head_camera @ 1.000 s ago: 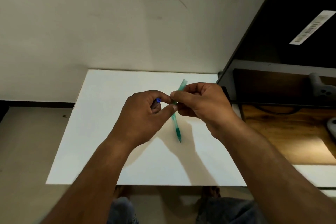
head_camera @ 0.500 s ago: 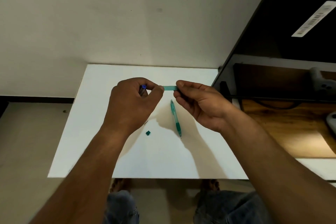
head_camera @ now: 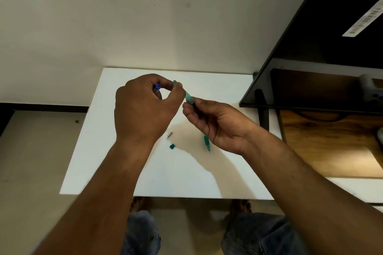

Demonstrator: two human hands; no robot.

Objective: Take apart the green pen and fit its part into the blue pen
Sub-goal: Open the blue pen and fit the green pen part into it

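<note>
Left hand (head_camera: 145, 107) curled round slim blue plastic pen (head_camera: 158, 86), only its blue end showing between index finger and thumb, same fingertips apparently also pinching upper end of pale translucent green pen barrel (head_camera: 189, 97). Right hand (head_camera: 213, 122) pinching lower end of green barrel between thumb and forefinger, raised above flat white surface (head_camera: 116, 151). Lying loose on surface below: short silver metal piece (head_camera: 169, 134), possibly a spring; small dark green plastic cap (head_camera: 172, 146) just beside it; green pointed front section (head_camera: 206, 143), partly hidden under right hand. Likely risks: blue pen slipping from crowded left hand while two items share one grip; green barrel twisting off line if pulled from both ends; loose pieces rolling away or swept off surface by a lowering wrist; wrong part picked for blue pen, small pieces being hard to tell apart.
</note>
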